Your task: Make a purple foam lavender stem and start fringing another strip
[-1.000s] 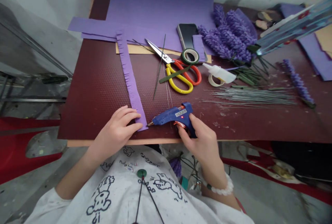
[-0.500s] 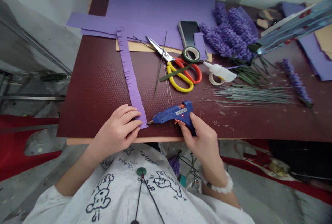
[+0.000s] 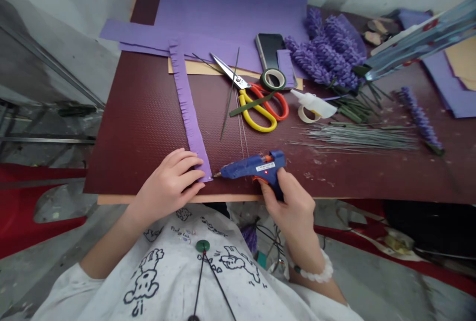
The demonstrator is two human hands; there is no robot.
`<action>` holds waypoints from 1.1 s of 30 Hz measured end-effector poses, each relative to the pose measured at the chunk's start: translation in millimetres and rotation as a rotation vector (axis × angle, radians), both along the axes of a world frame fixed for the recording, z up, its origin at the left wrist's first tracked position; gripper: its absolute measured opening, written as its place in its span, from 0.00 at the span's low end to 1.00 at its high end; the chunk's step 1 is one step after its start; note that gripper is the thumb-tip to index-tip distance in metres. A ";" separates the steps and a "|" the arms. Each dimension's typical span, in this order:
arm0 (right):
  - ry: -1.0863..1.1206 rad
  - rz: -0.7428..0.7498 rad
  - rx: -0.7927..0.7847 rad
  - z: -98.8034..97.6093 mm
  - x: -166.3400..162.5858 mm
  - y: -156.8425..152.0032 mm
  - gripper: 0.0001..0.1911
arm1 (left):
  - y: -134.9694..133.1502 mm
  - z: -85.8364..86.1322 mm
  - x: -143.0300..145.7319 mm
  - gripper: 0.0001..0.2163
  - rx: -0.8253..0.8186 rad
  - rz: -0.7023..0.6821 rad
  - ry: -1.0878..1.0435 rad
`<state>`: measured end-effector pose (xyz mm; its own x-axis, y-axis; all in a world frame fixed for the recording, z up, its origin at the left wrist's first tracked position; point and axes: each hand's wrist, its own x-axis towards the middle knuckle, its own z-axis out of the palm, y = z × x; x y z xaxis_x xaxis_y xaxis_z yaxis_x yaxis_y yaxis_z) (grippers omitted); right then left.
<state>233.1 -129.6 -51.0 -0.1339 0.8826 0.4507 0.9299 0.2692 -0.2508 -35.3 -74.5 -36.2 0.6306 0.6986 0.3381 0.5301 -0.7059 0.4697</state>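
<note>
My right hand [image 3: 290,202] grips the handle of a blue hot glue gun [image 3: 255,166], whose nozzle points left at the near end of a long fringed purple foam strip [image 3: 188,105]. My left hand [image 3: 169,185] lies on that near end with its fingers curled, pressing the strip against the dark red table top [image 3: 141,123]. The strip runs away from me across the table to the purple sheets at the back.
Yellow and orange scissors [image 3: 256,103], thin wires [image 3: 228,98], green tape roll [image 3: 272,79], a phone [image 3: 269,46], a white glue bottle [image 3: 316,103], a bundle of green wires [image 3: 357,137] and finished purple flower spikes [image 3: 330,53] lie beyond. A large purple sheet [image 3: 230,4] covers the back.
The glue gun has shifted slightly to the right with my right hand. My left hand has stayed on the strip's end.
</note>
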 end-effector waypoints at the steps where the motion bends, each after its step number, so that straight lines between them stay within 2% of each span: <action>1: -0.013 -0.004 0.006 -0.2 -0.4 -2.1 0.16 | 0.0 0.0 0.1 0.06 0.002 -0.001 -0.001; 7: -0.027 0.005 0.051 -0.8 -0.6 -9.6 0.14 | 0.8 -0.9 0.5 0.06 0.024 0.001 -0.011; 15: -0.076 0.087 0.102 12.1 4.1 -10.5 0.29 | 0.5 0.0 1.5 0.05 0.032 0.002 -0.012; 18: -0.070 0.080 0.128 16.0 2.9 -9.2 0.27 | 0.2 0.1 1.3 0.05 0.030 0.004 -0.008; 23: -0.024 -0.013 0.128 15.9 -5.2 -2.8 0.20 | -0.3 -0.7 0.5 0.05 0.010 0.021 0.003; 29: -0.023 -0.018 0.160 9.6 -13.5 8.5 0.28 | -1.7 -0.3 -0.5 0.05 0.024 0.017 0.002; 33: -0.076 -0.015 0.154 8.4 -15.4 13.6 0.31 | -3.7 0.9 0.2 0.04 -0.013 0.094 -0.021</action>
